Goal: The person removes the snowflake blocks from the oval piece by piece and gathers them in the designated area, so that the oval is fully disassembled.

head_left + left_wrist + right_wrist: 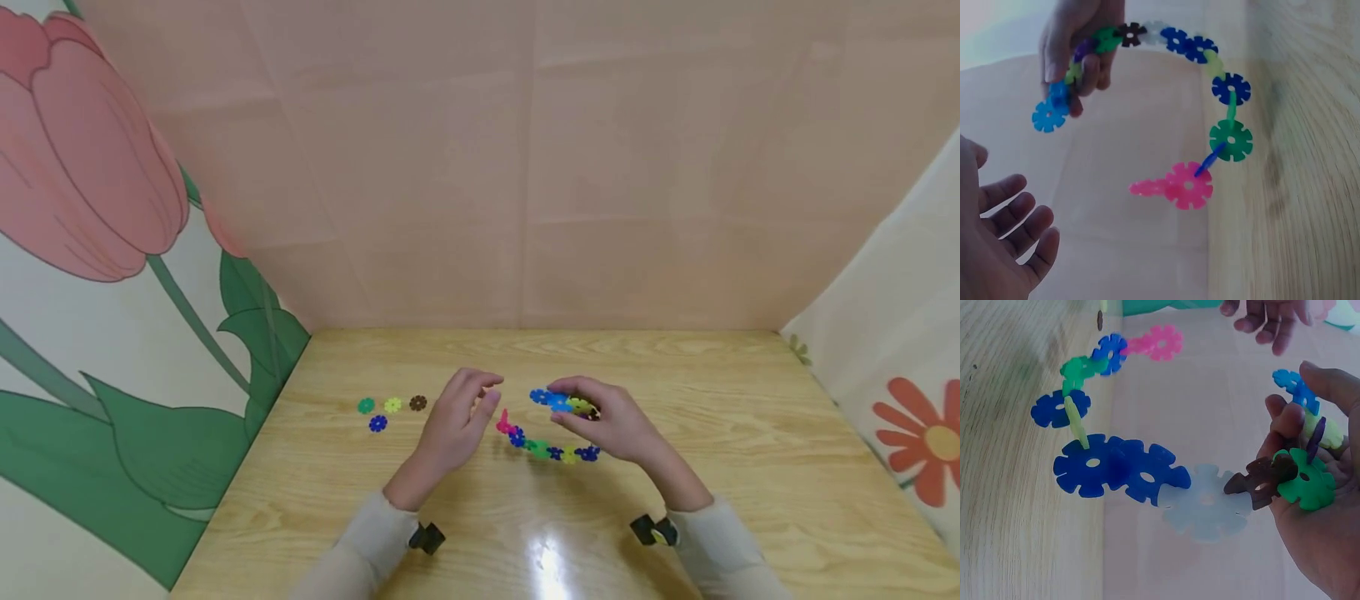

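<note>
A curved chain of interlocking plastic snowflake discs hangs above the table, in blue, green, yellow, white, brown, purple and pink. My right hand pinches it close to its light blue end, with thumb and fingers around the discs there. The pink end hangs free on the left side of the loop. My left hand is held to the left of that end, fingers spread and relaxed, with nothing in it. In the left wrist view, a gap separates its fingertips from the chain.
Several loose discs lie on the wooden table left of my left hand: green, yellow, brown and blue. A plain pinkish cloth stands behind the table, with flower-printed panels on both sides.
</note>
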A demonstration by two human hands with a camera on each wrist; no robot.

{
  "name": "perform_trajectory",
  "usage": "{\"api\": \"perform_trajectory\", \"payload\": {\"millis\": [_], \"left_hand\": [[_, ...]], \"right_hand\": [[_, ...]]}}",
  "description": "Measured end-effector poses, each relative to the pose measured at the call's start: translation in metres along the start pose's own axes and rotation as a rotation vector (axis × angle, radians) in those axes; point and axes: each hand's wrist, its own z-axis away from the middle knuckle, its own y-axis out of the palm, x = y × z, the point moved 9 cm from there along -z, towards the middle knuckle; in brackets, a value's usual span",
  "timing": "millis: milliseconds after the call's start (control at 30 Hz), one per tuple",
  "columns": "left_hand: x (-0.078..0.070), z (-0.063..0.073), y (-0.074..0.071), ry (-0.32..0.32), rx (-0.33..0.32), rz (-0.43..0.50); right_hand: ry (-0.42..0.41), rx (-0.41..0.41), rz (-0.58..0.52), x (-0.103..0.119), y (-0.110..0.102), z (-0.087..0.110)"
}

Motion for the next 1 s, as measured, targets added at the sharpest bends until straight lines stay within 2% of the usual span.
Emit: {"api": "perform_trajectory", "payload": {"millis": [167,267,400,633,1000], "left_hand": [[-0.011,-0.003,0.012,0.051,0.045,-0.009],[-0.017,-0.004,0.016,0.102,0.039,-0.017],[-0.022,-0.007,0.018,0.122,0.035,-0.007],[-0.026,-0.013,0.027,0.110,0.072,-0.007],[-0.023,-0.014,0.030,0.029,0.084,0.023]], "right_hand": [[-0.012,-0.005,0.011,0.003,0.000,0.001],[-0.006,-0.014,0.009,0.003,0.000,0.001],[-0.011,-0.020,-0.004,0.006,-0.001,0.000],[-0.044,-0.003,-0.040,0.008,-0.001,0.000],[-0.055,0.029,-0.040,0.013,0.002,0.000]]}}
